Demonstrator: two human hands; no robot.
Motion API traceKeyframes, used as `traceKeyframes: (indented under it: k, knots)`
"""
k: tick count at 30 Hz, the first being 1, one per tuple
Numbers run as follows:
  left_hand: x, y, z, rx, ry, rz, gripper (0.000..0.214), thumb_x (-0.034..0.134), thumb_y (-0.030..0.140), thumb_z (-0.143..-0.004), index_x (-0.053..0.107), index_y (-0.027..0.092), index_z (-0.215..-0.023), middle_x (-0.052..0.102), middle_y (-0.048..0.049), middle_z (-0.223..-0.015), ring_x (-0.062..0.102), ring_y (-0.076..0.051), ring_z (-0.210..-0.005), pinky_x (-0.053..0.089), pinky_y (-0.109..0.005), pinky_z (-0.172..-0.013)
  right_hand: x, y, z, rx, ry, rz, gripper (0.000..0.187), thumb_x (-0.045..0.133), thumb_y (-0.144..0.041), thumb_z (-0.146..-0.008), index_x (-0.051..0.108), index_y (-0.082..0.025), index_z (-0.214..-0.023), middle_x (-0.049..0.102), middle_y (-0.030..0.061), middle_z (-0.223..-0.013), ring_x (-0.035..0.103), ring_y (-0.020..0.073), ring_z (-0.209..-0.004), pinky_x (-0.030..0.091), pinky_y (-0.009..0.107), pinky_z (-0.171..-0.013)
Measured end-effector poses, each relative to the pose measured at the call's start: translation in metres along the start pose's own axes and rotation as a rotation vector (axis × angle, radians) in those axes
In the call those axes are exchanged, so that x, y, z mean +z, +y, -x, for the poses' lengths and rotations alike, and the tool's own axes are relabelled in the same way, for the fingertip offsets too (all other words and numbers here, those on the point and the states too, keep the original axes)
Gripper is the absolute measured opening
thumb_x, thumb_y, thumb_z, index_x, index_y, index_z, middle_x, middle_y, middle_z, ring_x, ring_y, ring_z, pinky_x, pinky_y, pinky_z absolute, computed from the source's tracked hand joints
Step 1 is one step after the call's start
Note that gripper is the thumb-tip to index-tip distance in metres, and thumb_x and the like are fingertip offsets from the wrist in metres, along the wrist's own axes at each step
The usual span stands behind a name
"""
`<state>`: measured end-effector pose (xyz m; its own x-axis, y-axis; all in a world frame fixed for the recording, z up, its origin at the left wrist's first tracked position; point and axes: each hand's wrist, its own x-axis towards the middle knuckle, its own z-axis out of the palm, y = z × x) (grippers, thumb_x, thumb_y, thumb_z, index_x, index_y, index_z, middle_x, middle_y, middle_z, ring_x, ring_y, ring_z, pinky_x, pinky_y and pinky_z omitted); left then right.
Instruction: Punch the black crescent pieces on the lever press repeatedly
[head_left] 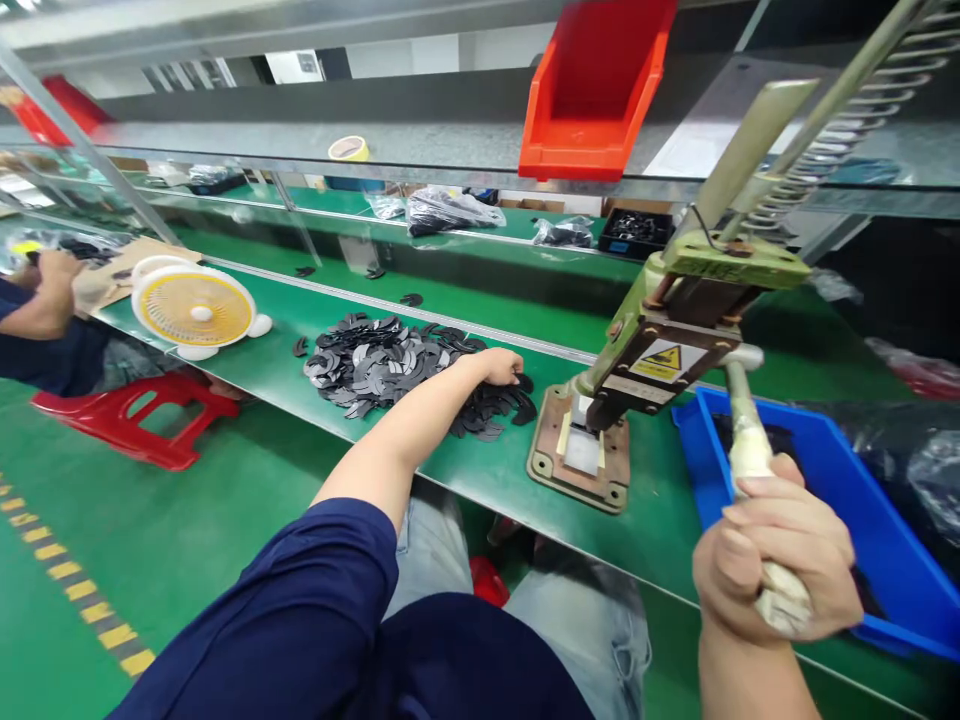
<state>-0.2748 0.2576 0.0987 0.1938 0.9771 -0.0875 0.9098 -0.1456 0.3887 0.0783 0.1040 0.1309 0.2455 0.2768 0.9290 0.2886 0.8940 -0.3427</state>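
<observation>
Our right grip (780, 560) is closed tight around the wrapped lever handle (750, 450) of the hand press (660, 340). Our left grip (499, 365) rests fingers-down on the pile of black crescent-shaped pieces (390, 365), just left of the press base on the green surface (480, 460). A blue bin (885, 540) sits beside the press.

A long green desk (480, 470) runs across a workshop with a green floor (172, 540) marked by a yellow-and-black stripe (67, 580). A red stool (135, 415) stands on it. Above, a grey shelf (315, 135) carries a red bin (592, 90) and a tape roll (349, 148).
</observation>
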Motion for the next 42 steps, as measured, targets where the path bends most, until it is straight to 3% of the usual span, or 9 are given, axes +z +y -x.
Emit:
traceKeyframes:
  k: [6,8,10,14,21,35,38,42]
  knots:
    - [0.000,0.005,0.028,-0.001,0.049,0.183,0.008,0.071,0.020,-0.093,0.065,0.018,-0.097,0.076,-0.0054,-0.087,0.072,-0.020,-0.078,0.057,-0.030,-0.076,-0.003,-0.016,-0.001,-0.024,-0.101,-0.022,0.014,0.072,-0.026,-0.073,0.060,-0.026,-0.067,0.062,-0.0002,-0.071,0.068,0.0255,-0.080,0.055,0.066,-0.108]
    - [0.011,0.013,0.042,-0.059,0.062,0.604,0.015,0.070,0.019,-0.095,0.056,0.018,-0.102,0.075,-0.0047,-0.085,0.072,-0.018,-0.070,0.058,-0.030,-0.070,-0.004,-0.019,-0.001,-0.032,-0.128,-0.023,0.014,0.071,-0.024,-0.075,0.058,-0.024,-0.069,0.062,-0.0005,-0.073,0.067,0.0239,-0.083,0.054,0.066,-0.109]
    - [0.026,0.025,0.058,-0.088,-0.016,0.930,0.023,0.073,0.019,-0.094,0.051,0.018,-0.101,0.073,-0.0035,-0.081,0.072,-0.016,-0.066,0.059,-0.029,-0.067,-0.005,-0.021,-0.001,-0.028,-0.138,-0.023,0.014,0.069,-0.023,-0.078,0.058,-0.025,-0.070,0.061,-0.0004,-0.074,0.067,0.0236,-0.085,0.053,0.066,-0.110]
    - [0.055,0.060,0.075,-0.131,-0.174,1.172,0.031,0.080,0.021,-0.092,0.049,0.018,-0.094,0.071,-0.0029,-0.074,0.073,-0.016,-0.063,0.061,-0.027,-0.065,-0.006,-0.022,0.001,0.006,-0.151,-0.009,0.013,0.068,-0.024,-0.081,0.059,-0.027,-0.072,0.060,0.0000,-0.075,0.067,0.0245,-0.089,0.051,0.066,-0.114]
    - [0.079,0.102,0.057,-0.197,-0.128,1.183,0.030,0.077,0.028,-0.097,0.050,0.017,-0.091,0.066,-0.0003,-0.062,0.070,-0.015,-0.055,0.060,-0.024,-0.058,-0.009,-0.022,0.001,-0.004,-0.183,0.026,0.017,0.067,-0.033,-0.085,0.057,-0.027,-0.073,0.059,-0.0010,-0.076,0.067,0.0242,-0.090,0.052,0.066,-0.113]
    - [0.072,0.114,0.031,-0.304,-0.214,0.861,0.025,0.077,0.024,-0.095,0.052,0.019,-0.097,0.065,0.0008,-0.061,0.066,-0.014,-0.047,0.053,-0.019,-0.049,-0.005,-0.023,0.005,-0.001,-0.138,-0.044,0.021,0.069,-0.030,-0.086,0.055,-0.023,-0.073,0.060,-0.0026,-0.079,0.068,0.0200,-0.093,0.051,0.066,-0.115]
    - [0.070,0.119,0.032,-0.316,-0.225,0.870,0.021,0.073,0.022,-0.097,0.053,0.018,-0.099,0.065,0.0004,-0.063,0.066,-0.013,-0.048,0.052,-0.019,-0.049,-0.006,-0.022,0.004,0.002,-0.150,-0.030,0.021,0.068,-0.032,-0.087,0.055,-0.024,-0.072,0.059,-0.0027,-0.079,0.068,0.0198,-0.094,0.050,0.065,-0.116]
    - [0.080,0.127,0.055,-0.204,-0.098,0.906,0.021,0.072,0.024,-0.096,0.055,0.018,-0.104,0.066,0.0002,-0.069,0.066,-0.013,-0.053,0.049,-0.018,-0.049,-0.007,-0.020,0.003,-0.021,-0.153,-0.025,0.020,0.068,-0.032,-0.085,0.056,-0.024,-0.072,0.059,-0.0026,-0.077,0.068,0.0206,-0.091,0.053,0.066,-0.114]
